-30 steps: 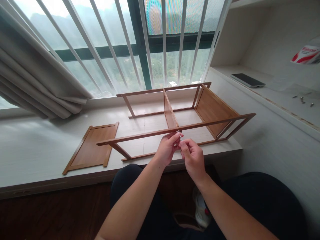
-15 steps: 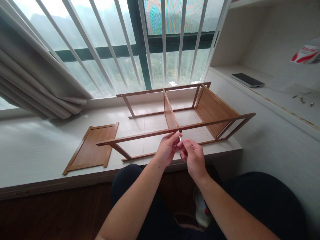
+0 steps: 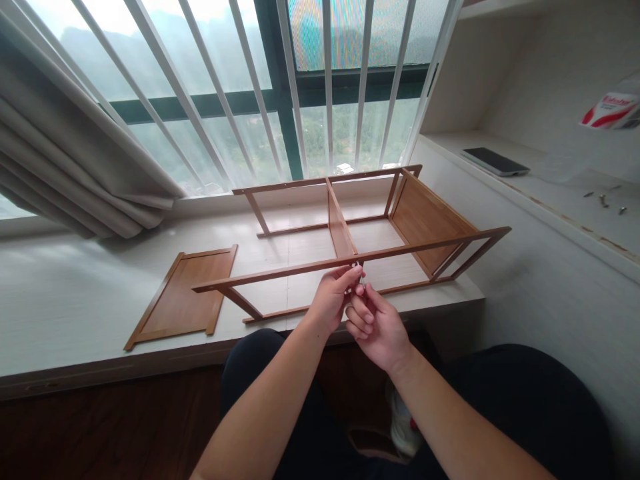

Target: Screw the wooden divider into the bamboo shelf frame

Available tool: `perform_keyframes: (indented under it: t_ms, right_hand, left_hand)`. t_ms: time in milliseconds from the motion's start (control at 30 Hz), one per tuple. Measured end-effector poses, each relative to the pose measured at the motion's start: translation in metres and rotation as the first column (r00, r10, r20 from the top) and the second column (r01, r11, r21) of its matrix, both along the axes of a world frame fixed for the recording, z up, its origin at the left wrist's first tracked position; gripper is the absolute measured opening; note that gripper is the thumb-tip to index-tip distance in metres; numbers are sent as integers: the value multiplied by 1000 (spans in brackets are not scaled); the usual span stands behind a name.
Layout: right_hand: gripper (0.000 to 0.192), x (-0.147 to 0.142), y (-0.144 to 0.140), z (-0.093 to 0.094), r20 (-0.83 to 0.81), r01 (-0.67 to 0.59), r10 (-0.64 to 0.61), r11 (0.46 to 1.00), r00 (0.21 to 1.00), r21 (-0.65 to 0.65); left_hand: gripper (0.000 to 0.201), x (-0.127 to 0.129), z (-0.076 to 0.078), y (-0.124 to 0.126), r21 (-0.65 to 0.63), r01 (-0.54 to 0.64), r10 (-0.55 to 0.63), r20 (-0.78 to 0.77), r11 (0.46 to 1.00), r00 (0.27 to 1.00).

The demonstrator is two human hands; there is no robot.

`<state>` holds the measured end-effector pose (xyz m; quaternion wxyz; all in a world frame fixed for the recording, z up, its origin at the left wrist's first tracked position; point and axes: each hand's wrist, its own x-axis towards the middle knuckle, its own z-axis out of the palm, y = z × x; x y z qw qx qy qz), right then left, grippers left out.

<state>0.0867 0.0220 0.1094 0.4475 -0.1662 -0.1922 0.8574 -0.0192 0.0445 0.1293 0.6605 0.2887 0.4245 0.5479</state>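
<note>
Hidden: the small metal tool [image 3: 361, 278] shows only as a thin grey sliver between the fingertips; its type and tip cannot be made out.
Cut off: the red and white packet [image 3: 611, 110] at 2 o'clock runs past the frame edge; the loose screws [image 3: 604, 199] near it are too small to tell apart.
Left hand [image 3: 330, 298]: fingers curled, thumb and forefinger pinching at the tool just under the front rail, where the upright divider meets it.
Right hand [image 3: 376, 325]: fingers folded shut around the tool's lower end, touching the left hand.
Wooden rack frame [image 3: 425, 244]: lies on its side on the white sill [image 3: 75, 300], centre of view, its front rail just above both hands.
Loose panel [image 3: 183, 297]: flat on the sill at 9 o'clock from the hands, apart from the frame.
Phone [image 3: 495, 161]: on the ledge at 2 o'clock.
Change: the right hand has rolled palm-up and sits lower than half a second ago; the frame has not shifted.
</note>
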Motion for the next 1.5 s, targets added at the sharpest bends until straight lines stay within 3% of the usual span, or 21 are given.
perform_keyframes:
  t_ms: [133, 267, 400, 500, 667, 933, 1067, 1233, 1300, 1400, 1500]
  right_hand:
    - [29, 4, 1, 1, 133, 47, -53, 998, 990, 47]
    - [33, 9, 2, 4, 268, 87, -125, 985, 955, 150]
    - [32, 10, 3, 4, 423, 223, -386, 895, 820, 385]
    - [33, 9, 3, 4, 503, 222, -508, 823, 699, 523]
    - [34, 9, 2, 7, 558, 179, -570, 778, 603, 602]
    - [31, 8, 3, 10, 560, 152, -627, 728, 541, 668]
    - [32, 8, 4, 9, 560, 166, -600, 753, 572, 637]
    - [32, 4, 3, 3, 476, 248, -504, 828, 720, 503]
    - [31, 3, 2, 2, 420, 249, -415, 884, 807, 395]
    - [27, 4, 1, 2, 320, 149, -214, 965, 923, 215]
    - [23, 7, 2, 2, 207, 34, -55, 994, 977, 106]
  left_hand:
    - [33, 0, -4, -1, 18, 53, -54, 15, 998, 998]
    - [34, 0, -9, 1, 79, 29, -30, 11, 996, 999]
    - [33, 0, -10, 3, 98, 32, -36, 38, 995, 999]
    - [32, 0, -11, 3, 107, 34, -39, 48, 994, 998]
    - [35, 0, -12, 5, 111, 69, -72, 30, 991, 997]
    - [34, 0, -11, 4, 90, 39, -48, 99, 995, 994]
    - [36, 0, -11, 5, 83, 45, -51, 80, 996, 995]
    - [33, 1, -12, 6, 119, 35, -43, 65, 992, 997]
    - [34, 1, -12, 6, 113, 20, -27, 58, 993, 998]
    - [34, 2, -10, 5, 96, -6, 1, 51, 995, 999]
    - [35, 3, -9, 5, 67, -21, 18, 40, 998, 999]
